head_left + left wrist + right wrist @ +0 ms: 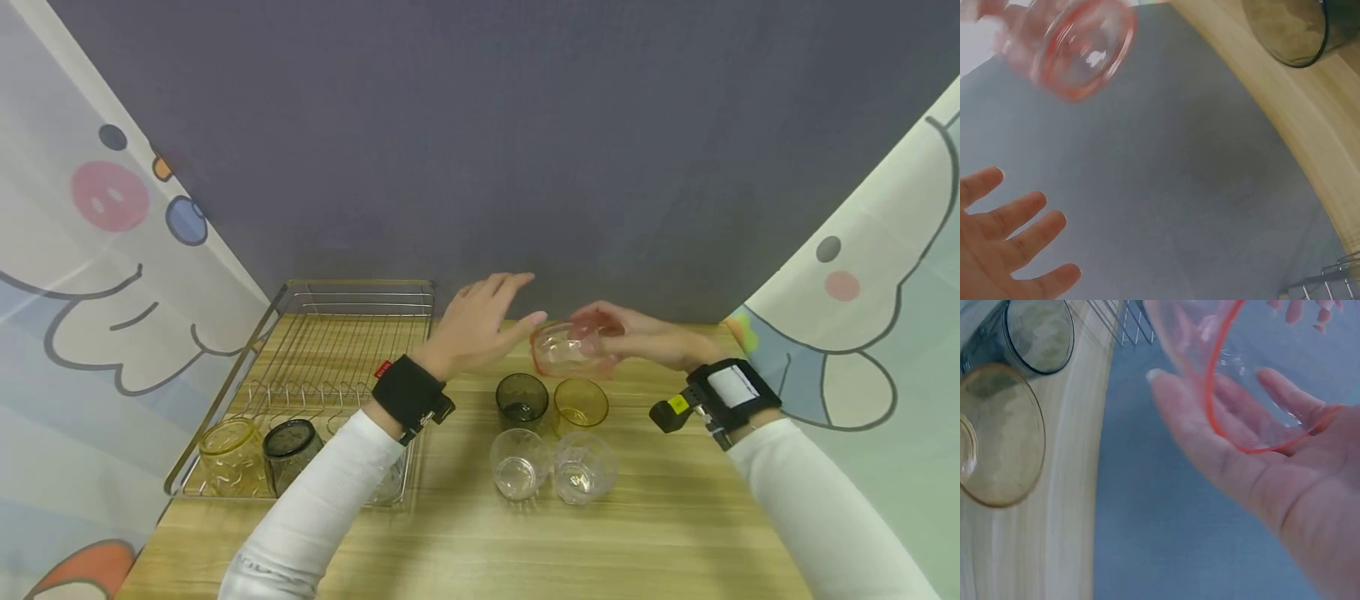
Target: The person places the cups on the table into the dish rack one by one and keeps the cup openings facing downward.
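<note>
The right hand point(637, 337) had its grip curled round a red-rimmed clear glass point(564, 348), held tilted on its side above the far edge of the worktop point(675, 517); the left hand point(480, 321) hovered just beside it, fingers spread and holding nothing. Below the grip four glasses were waiting: a dark green one point(522, 401), an amber one point(581, 404) and two clear ones point(519, 464) nearer me. To the left of the open hand, the wire rack point(352, 292) already held a yellow glass point(228, 454) and a dark one point(292, 452) (a third seemed hidden behind the sleeve); I judged the racking under halfway, with five glasses left.
</note>
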### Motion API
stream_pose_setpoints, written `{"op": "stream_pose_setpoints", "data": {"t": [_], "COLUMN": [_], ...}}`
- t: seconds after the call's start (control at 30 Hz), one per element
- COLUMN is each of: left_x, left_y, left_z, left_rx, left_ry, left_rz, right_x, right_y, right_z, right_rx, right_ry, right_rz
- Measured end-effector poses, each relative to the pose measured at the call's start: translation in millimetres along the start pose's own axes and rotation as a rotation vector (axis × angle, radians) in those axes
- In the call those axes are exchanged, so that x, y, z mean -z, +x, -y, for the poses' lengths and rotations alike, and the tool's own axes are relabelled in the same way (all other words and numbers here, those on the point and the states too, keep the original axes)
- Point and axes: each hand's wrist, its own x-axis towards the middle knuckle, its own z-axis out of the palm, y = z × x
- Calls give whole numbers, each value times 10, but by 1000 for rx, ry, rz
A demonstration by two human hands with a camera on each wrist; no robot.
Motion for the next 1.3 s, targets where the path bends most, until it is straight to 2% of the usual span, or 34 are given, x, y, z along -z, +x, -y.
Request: {"op": "stream_pose_setpoints", "data": {"t": [0.17,0.33,0.6,0.73,0.87,1.0,1.1,1.2,1.3], "left_x": [-128,-229,-373,-428,-484,-522,-538,-554,-592], "left_y": [-24,-66,-71,-78,-95,-92,-80,-72,-67], "left_z": [-60,-74,-96,-100,-89,-92,-105,-127,-148], "left_rx": [-38,-33,-5,14,25,29,59,122,197], "left_ry": [67,47,31,20,-32,-126,-254,-451,-703], "left_rz": [62,102,154,130,81,4,-57,-109,-165], "right_x": [-109,-194,-247,-269,-293,-312,-320,-333,-350], "right_y": [41,78,135,156,168,174,182,191,202], "right_z": [-7,-18,-73,-84,-86,-76,-58,-32,-9], "right_rx": [54,89,144,157,148,151,170,193,196], "right_ry": [71,142,142,158,180,209,247,281,298], "right_rz": [-28,-26,-45,-48,-51,-58,-61,-64,-72]}}
